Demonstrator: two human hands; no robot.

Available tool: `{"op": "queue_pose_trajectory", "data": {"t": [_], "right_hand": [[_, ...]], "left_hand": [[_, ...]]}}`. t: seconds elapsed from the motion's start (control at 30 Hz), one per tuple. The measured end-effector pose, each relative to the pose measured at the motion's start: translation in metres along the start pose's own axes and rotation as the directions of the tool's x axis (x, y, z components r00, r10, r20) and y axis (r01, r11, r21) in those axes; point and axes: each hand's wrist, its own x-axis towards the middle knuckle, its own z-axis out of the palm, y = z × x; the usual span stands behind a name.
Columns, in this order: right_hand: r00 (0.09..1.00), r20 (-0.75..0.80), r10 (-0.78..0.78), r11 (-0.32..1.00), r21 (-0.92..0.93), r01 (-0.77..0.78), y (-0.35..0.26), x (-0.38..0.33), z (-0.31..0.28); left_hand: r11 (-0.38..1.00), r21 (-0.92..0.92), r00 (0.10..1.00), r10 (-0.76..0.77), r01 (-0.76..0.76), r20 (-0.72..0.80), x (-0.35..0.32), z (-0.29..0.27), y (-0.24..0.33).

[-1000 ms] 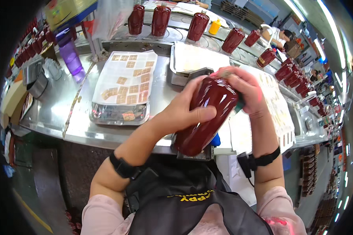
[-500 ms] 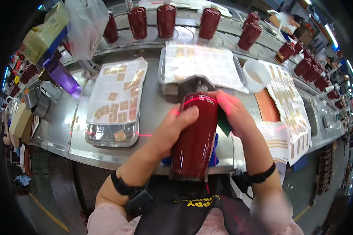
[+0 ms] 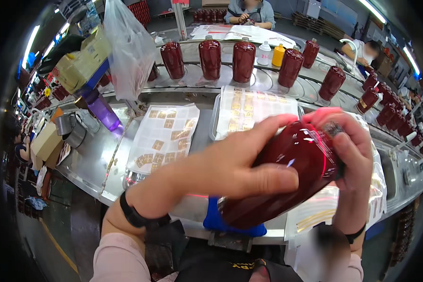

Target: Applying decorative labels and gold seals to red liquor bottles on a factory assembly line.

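Note:
A dark red glass bottle (image 3: 310, 162) lies slanted between my hands, its neck up to the right and its base down to the left. Closed round the body from the left is my left hand (image 3: 254, 164), thumb along the near side. At the neck end, my right hand (image 3: 355, 143) curls its fingers round the shoulder and neck. Below the base, a blue cloth pad (image 3: 235, 228) rests at the bench edge. Beyond the bottle, a sheet of gold decals (image 3: 242, 105) lies on a metal tray, partly hidden by my hands.
Several red bottles (image 3: 209, 58) stand along the curved conveyor (image 3: 192, 87). Another decal sheet (image 3: 167, 127) lies on the left. A purple bottle (image 3: 103, 113) and metal jugs (image 3: 70, 129) are further left. Across the conveyor sits a co-worker (image 3: 263, 14).
The bottle has swung from nearly upright to a slant toward the right and come closer. My right hand has wrapped round its neck end. The view has tilted up, showing more beyond the conveyor.

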Motion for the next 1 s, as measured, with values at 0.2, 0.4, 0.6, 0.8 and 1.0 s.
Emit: {"op": "queue_pose_trajectory", "data": {"t": [0.2, 0.4, 0.6, 0.8, 1.0], "right_hand": [[0.95, -0.307, -0.057, 0.988, -0.152, 0.01, -0.009, -0.002, -0.052], [0.954, -0.285, -0.09, 0.923, -0.384, -0.027, -0.004, -0.013, -0.109], [0.888, -0.454, 0.072, 0.898, -0.359, -0.256, 0.007, 0.017, -0.105], [0.939, -0.334, 0.082, 0.905, -0.369, -0.21, 0.06, 0.121, -0.094], [0.959, -0.244, -0.145, 0.798, -0.602, -0.033, 0.168, 0.248, -0.064]], "left_hand": [[0.939, 0.288, 0.709, 0.075, 0.186, -0.701, 0.094, -0.197, -0.074], [0.448, 0.661, 0.56, 0.352, 0.602, -0.749, 0.173, -0.326, -0.199], [0.722, 0.488, 0.464, 0.258, 0.49, -0.847, 0.183, -0.346, -0.252], [0.95, 0.305, 0.323, 0.27, 0.062, -0.907, 0.107, -0.332, -0.201], [0.326, 0.912, 0.605, 0.683, 0.249, -0.409, -0.058, -0.296, -0.066]]}}
